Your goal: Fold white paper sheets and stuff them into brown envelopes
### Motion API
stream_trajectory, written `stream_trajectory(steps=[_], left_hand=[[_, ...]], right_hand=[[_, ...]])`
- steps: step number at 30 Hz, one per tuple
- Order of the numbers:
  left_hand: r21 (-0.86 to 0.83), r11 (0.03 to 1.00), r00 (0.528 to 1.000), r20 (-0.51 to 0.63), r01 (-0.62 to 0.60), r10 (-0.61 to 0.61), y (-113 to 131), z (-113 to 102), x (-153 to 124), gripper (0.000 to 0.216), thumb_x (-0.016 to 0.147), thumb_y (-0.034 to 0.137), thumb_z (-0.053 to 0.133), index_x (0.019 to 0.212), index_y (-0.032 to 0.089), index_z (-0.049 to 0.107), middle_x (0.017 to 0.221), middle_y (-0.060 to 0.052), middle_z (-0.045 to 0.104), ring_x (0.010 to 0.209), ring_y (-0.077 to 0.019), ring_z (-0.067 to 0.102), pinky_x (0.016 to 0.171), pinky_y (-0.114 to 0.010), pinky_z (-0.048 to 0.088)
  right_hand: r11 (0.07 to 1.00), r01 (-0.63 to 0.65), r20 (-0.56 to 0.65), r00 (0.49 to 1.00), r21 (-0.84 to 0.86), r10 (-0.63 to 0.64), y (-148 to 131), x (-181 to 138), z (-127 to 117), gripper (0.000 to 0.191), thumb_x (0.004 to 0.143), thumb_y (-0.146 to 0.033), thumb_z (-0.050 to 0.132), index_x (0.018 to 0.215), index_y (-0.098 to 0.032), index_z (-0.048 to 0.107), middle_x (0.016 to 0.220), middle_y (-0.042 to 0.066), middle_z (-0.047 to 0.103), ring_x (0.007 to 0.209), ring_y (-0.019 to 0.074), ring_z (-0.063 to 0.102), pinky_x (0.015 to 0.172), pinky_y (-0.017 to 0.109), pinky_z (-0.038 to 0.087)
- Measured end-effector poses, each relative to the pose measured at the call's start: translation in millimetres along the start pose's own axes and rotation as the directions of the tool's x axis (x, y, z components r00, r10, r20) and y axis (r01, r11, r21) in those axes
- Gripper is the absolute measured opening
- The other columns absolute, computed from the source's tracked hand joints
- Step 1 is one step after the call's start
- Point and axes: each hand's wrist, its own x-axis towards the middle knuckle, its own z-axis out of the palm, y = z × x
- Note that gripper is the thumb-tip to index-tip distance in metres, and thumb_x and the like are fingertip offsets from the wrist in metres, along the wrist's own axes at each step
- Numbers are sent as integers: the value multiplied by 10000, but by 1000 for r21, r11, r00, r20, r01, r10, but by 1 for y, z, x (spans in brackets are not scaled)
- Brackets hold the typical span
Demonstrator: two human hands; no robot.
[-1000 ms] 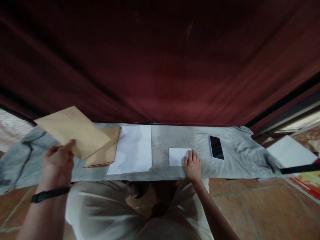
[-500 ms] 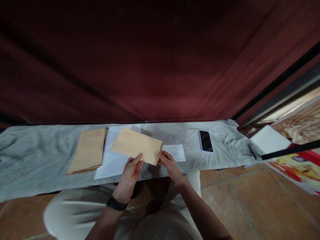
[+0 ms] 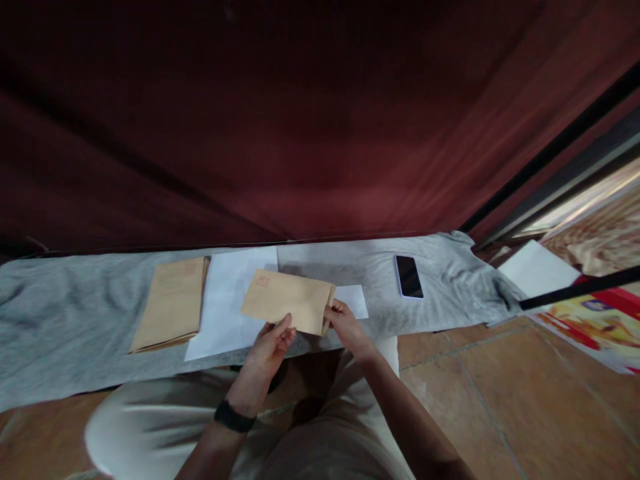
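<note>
Pinching the envelope (image 3: 287, 300) by its near edge, the left hand (image 3: 269, 352) holds it partly over the paper (image 3: 220, 300); its long axis runs left to right, and the right hand (image 3: 346, 325), nearer the small sheet (image 3: 355, 300), pinches the flap end.

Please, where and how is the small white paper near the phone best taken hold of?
Probably pinch the small white paper by its right edge, coming from the right: it lies flat on the grey cloth, its left end hidden by the envelope and the right hand.
</note>
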Motion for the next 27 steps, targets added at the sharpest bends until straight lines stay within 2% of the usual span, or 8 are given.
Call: stream_trajectory(steps=[3, 5, 6, 8, 10, 12, 17, 27], left_hand=[[409, 913, 981, 179, -2, -78, -5, -7, -20, 357, 736, 476, 842, 770, 165, 671, 706, -40, 719, 622, -147, 669, 569, -245, 509], [655, 709, 937, 347, -262, 25, 0, -9, -34, 381, 785, 547, 772, 791, 175, 690, 777, -73, 737, 725, -197, 702, 664, -300, 548], [707, 548, 886, 437, -446, 157, 6, -8, -40, 349, 782, 523, 780, 872, 192, 713, 880, -84, 756, 851, -230, 721, 778, -345, 567], [686, 105, 666, 640, -720, 385, 22, -3, -44, 559, 750, 447, 826, 1245, 240, 670, 1325, -130, 677, 1287, -319, 596, 1100, -490, 448], [580, -287, 484, 806, -763, 341, 39, 3, -41, 898, 694, 434, 871, 1485, 235, 495, 1638, -188, 362, 1532, -407, 281, 1226, -626, 214], [466, -505, 416, 883, -727, 217, 49, 6, -34, 1109, 675, 450, 882, 1598, 228, 309, 1711, -212, 132, 1572, -428, 131, 1234, -669, 107], [403, -588, 445, 892, -701, 81, 38, -2, -19, 1297, 643, 541, 869, 1646, 254, 98, 1714, -226, 84, 1560, -423, 187, 1227, -671, 136], [438, -576, 428, 889, -690, 164, 24, -11, -17, 1082, 715, 383, 771, 1619, 193, 207, 1575, -211, 398, 1461, -397, 375, 1230, -618, 219]], right_hand=[[978, 153, -12, 988, -145, -156, -11, 3, -10, 316, 739, -515, 725, 835, -213, 718, 774, 5, 720, 789, 202, 669, 760, 303, 523], [962, 180, 18, 983, -203, -180, -20, 2, -19, 305, 765, -501, 699, 854, -210, 722, 770, 1, 712, 784, 199, 663, 740, 294, 516], [961, 176, 53, 984, -212, -169, -24, 1, -23, 304, 776, -493, 693, 874, -207, 727, 771, -2, 711, 773, 193, 660, 730, 287, 514], [967, 149, 146, 982, -205, -120, -32, -5, -28, 311, 785, -482, 701, 908, -198, 736, 770, -10, 713, 742, 175, 652, 706, 268, 505], [974, 117, 236, 969, -196, -69, -38, -13, -29, 326, 792, -482, 711, 936, -190, 742, 777, -13, 714, 716, 157, 636, 680, 246, 489], [975, 89, 291, 956, -205, -26, -43, -20, -27, 340, 798, -493, 713, 950, -191, 742, 783, -15, 708, 697, 144, 615, 656, 232, 471], [975, 26, 282, 959, -221, 39, -49, -31, -24, 340, 781, -505, 718, 920, -195, 736, 739, -22, 670, 665, 141, 582, 638, 230, 440], [810, 189, 147, 981, -555, -128, -49, -28, -30, 136, 800, -282, 594, 818, -223, 715, 727, -18, 670, 692, 162, 579, 629, 236, 401]])
